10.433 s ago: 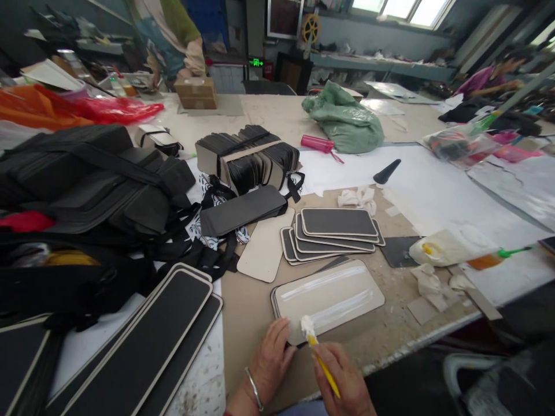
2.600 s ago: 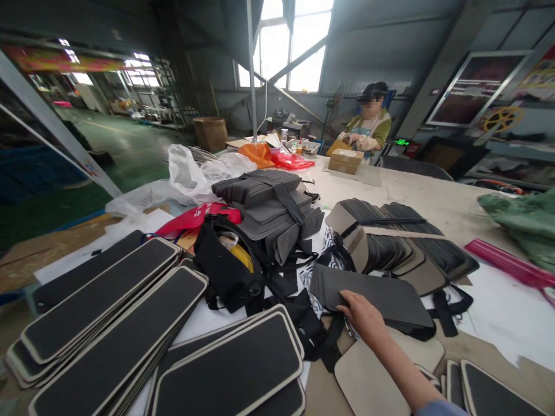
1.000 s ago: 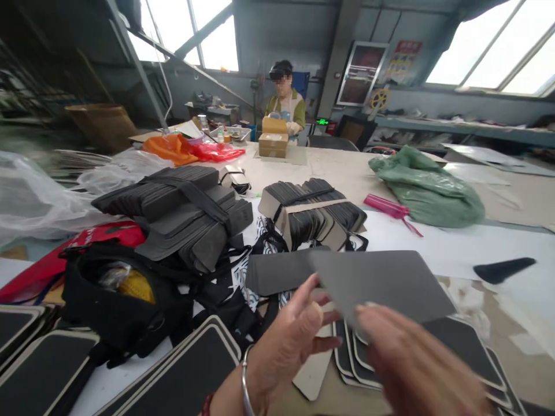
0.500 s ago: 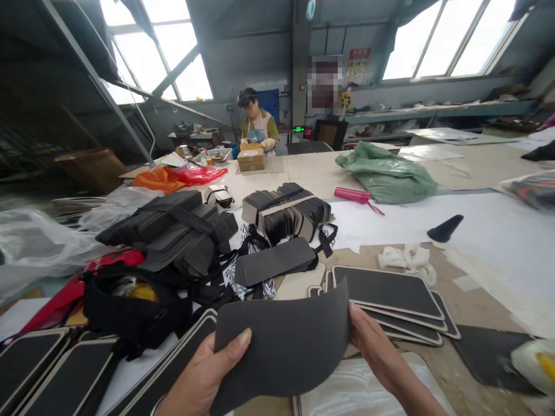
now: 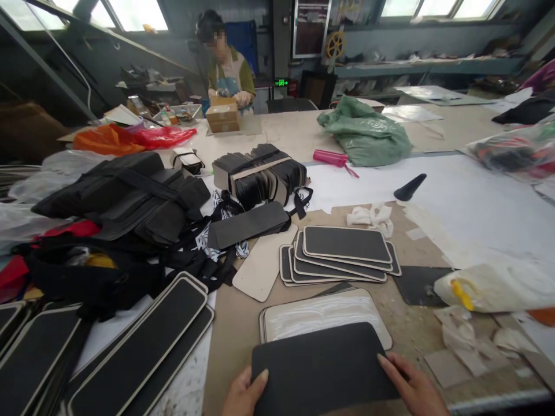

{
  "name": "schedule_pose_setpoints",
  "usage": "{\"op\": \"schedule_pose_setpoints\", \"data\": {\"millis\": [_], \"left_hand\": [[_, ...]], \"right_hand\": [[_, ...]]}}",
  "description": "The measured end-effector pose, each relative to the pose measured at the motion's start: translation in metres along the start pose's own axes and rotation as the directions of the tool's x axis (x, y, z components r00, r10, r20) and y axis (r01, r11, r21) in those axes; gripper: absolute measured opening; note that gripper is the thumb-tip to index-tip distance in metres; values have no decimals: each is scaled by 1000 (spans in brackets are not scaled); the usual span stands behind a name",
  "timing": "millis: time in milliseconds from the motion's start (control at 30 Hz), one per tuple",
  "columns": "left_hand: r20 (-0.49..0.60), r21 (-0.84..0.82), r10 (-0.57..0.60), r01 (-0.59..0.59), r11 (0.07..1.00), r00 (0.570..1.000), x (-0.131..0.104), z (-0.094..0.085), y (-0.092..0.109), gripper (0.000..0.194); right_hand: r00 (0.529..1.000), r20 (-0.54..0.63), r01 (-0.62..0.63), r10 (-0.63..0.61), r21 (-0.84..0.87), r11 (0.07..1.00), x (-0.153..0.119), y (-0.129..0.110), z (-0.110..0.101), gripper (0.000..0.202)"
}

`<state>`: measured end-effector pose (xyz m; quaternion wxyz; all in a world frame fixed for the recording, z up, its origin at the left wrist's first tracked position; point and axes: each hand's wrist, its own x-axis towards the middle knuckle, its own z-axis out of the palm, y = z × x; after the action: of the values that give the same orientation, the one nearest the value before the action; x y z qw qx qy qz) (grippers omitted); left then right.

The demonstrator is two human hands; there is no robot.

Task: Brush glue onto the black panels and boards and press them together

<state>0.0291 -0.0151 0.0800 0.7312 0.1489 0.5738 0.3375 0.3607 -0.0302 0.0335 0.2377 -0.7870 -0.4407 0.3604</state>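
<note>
My left hand (image 5: 248, 390) pinches the left edge of a dark grey, round-cornered sheet (image 5: 321, 370), thumb on top. At the sheet's right edge my right hand (image 5: 411, 384) grips it, thumb above and the other fingers partly hidden. The sheet lies nearly flat, its far edge over the near part of a pale panel (image 5: 321, 315) streaked with something white and shiny. More panels lie under that one. Whether the sheet touches the panel I cannot tell. Just beyond is a fanned stack of black panels with beige borders (image 5: 347, 245).
Long bordered panels (image 5: 143, 346) lie at left. Behind them sit a black bag (image 5: 87, 268) and bundled dark pieces (image 5: 260, 173). A bare beige panel (image 5: 264, 266) lies mid-table. At right rests a whitish container with a yellow spout (image 5: 498, 289). A person (image 5: 229, 69) handles a cardboard box (image 5: 223, 117) across the table.
The curved, raised sheet has come down and flattened over the near part of the streaked panel. Both hands moved with it, and my view has tipped downward.
</note>
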Motion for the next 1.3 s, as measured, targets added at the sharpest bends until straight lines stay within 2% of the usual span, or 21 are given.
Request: {"op": "schedule_pose_setpoints", "data": {"millis": [33,100,200,367,533,800,1033,1300], "left_hand": [[4,74,26,-27,997,1000,6,3,2,48],[-70,309,138,-110,945,988,19,9,10,51],[-191,595,337,-164,787,922,39,15,20,54],[-196,712,437,-179,679,878,51,24,22,37],[-176,838,500,-138,529,848,50,24,23,28],[-193,846,496,-112,521,847,57,21,18,27],[-211,825,494,-118,553,844,57,21,18,26],[-269,786,509,-120,607,818,62,22,11,23]], "right_hand": [[1000,-29,-1,1,-19,1000,3,1,-3,43],[997,-81,6,-11,-73,997,12,-6,-10,42],[991,-107,60,-81,-183,981,27,-23,-18,41],[959,-136,177,-248,-395,901,43,-31,-17,43],[950,-93,224,-298,-464,857,48,-28,-13,44],[970,-21,199,-244,-511,836,55,-26,-13,42],[953,-31,242,-302,-523,817,57,-26,-10,40],[968,-6,210,-250,-520,828,63,-18,-10,40]]}}
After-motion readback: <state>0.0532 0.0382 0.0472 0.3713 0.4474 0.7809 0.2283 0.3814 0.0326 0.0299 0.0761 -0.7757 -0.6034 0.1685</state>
